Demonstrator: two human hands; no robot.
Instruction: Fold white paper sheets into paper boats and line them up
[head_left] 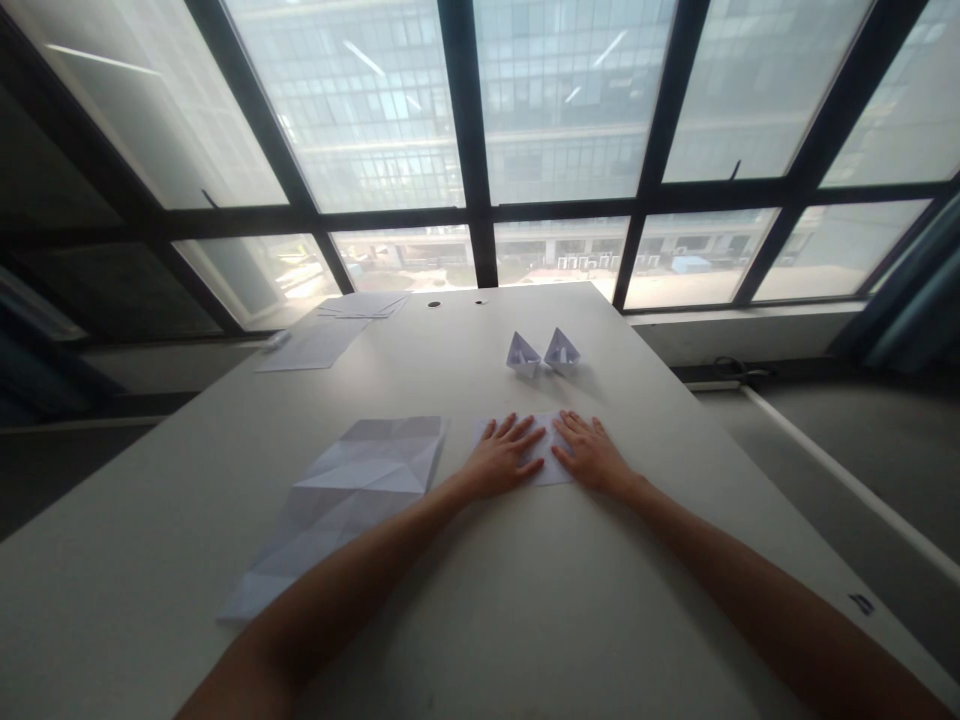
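A small white sheet of paper point(553, 472) lies flat on the table under both my hands. My left hand point(504, 458) rests on its left part, palm down with the fingers spread. On the right part lies my right hand point(590, 450), also flat with fingers apart. Both hands cover much of the paper, so any folds beneath them are hidden. Just beyond the hands stand two folded paper boats, one on the left point(523, 356) and one on the right point(562, 351), side by side.
A large creased sheet point(352, 480) lies left of my hands, partly behind my left forearm. More white sheets point(315, 343) lie at the table's far left, beside a small clear object point(277, 341). A dark mark point(861, 604) is near the right edge of the white table point(465, 620). Windows rise behind.
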